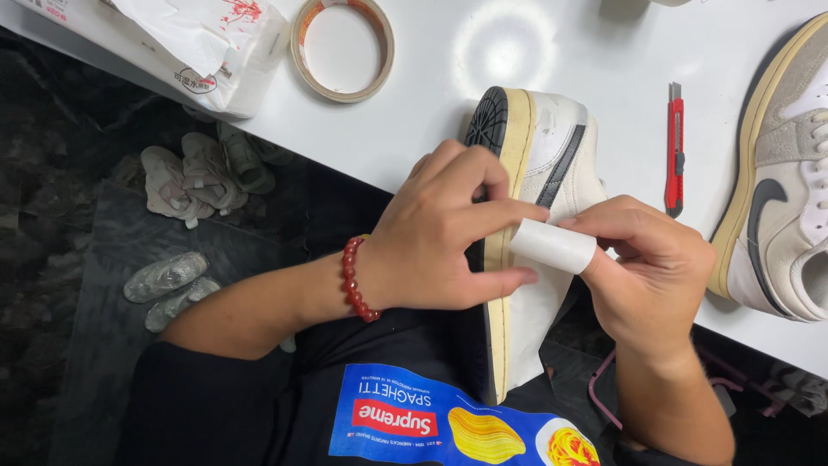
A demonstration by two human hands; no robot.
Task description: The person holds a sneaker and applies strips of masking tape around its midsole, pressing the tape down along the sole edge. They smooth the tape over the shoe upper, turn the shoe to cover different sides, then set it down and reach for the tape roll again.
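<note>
A white sneaker (552, 147) with a cream sole and a black outsole lies on its side, half over the table's near edge. My left hand (435, 233), with a red bead bracelet on the wrist, grips the sole, thumb and forefinger pressing near a roll of white tape (552, 246). My right hand (651, 259) holds that roll with a finger through it. A strip of white tape covers the sneaker's side below the roll.
A second sneaker (780, 173) lies at the right on the white table (621, 60). A red utility knife (674, 151) rests between the shoes. A tan tape ring (297, 52) and a white paper packet (185, 43) sit at the far left. Shoes lie on the dark floor (69, 173).
</note>
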